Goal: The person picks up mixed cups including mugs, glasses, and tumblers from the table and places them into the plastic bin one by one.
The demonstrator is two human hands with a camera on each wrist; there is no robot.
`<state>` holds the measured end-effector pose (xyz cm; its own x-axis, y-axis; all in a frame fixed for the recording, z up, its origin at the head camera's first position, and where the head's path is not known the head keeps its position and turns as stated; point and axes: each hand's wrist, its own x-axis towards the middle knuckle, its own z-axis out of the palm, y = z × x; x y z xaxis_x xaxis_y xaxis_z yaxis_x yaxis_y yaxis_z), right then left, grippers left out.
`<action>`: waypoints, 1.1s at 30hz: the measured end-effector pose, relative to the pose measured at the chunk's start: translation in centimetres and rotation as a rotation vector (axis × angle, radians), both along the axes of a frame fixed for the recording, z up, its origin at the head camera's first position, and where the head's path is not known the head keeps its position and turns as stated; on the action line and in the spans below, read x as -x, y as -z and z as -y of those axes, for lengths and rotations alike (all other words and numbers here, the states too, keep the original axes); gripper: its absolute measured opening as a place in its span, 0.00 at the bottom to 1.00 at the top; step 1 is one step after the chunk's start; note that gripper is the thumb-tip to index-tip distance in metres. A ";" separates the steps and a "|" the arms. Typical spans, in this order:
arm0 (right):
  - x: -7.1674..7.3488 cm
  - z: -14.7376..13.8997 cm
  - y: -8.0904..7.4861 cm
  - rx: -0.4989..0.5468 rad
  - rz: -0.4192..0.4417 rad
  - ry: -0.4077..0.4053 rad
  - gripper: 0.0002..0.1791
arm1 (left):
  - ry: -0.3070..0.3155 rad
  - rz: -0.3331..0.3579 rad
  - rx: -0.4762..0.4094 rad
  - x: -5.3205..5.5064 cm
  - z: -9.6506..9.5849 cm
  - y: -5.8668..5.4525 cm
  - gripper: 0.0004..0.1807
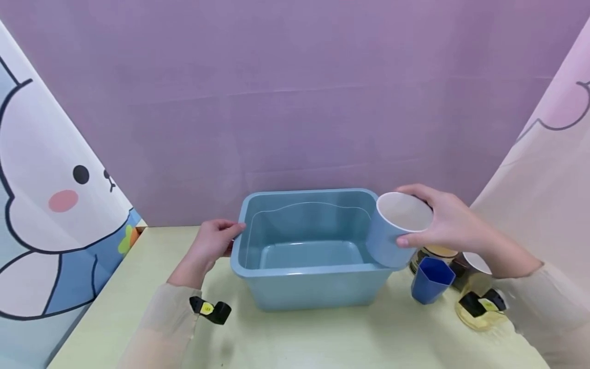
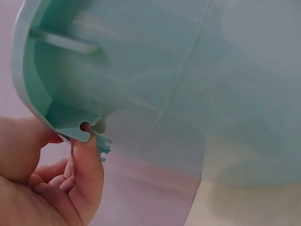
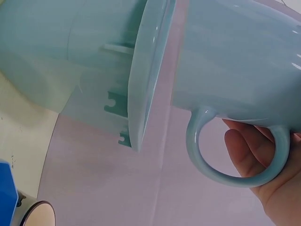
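Note:
A blue-grey plastic basin (image 1: pixel 318 291) stands on the pale table, and I see nothing inside it. My left hand (image 1: pixel 208 248) pinches its left rim; in the left wrist view the thumb and fingers (image 2: pixel 87 176) are at the lip beside a small notched tab. With my right hand (image 1: pixel 454 223) I hold a light blue mug (image 1: pixel 386 243) with a white inside, up at the basin's right end. The mug's round handle (image 3: pixel 235 181) hangs free in the right wrist view, with fingers behind it. A gap shows there between mug and basin rim.
Right of the basin stand a dark blue angular cup (image 1: pixel 428 287), a cup with a tan top (image 1: pixel 440 251) and a white-rimmed cup (image 1: pixel 477 262), partly hidden by my right arm. A yellowish clear item (image 1: pixel 477 322) lies nearer. A purple cloth (image 1: pixel 295 102) hangs behind.

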<state>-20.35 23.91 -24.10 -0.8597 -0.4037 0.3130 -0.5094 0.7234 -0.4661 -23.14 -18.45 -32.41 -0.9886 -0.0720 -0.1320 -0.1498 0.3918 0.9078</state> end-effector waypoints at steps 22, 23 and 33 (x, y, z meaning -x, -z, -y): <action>1.2 2.6 -0.1 -0.018 0.050 -0.026 0.44 | -0.018 0.023 -0.011 0.2 -0.1 0.2 0.25; 1.2 2.7 -0.2 -0.021 0.053 -0.026 0.45 | -0.017 0.021 -0.013 0.3 -0.1 0.2 0.25; 1.8 3.5 -0.3 -0.051 0.084 -0.057 0.47 | -0.006 0.018 -0.022 0.4 -0.3 0.1 0.26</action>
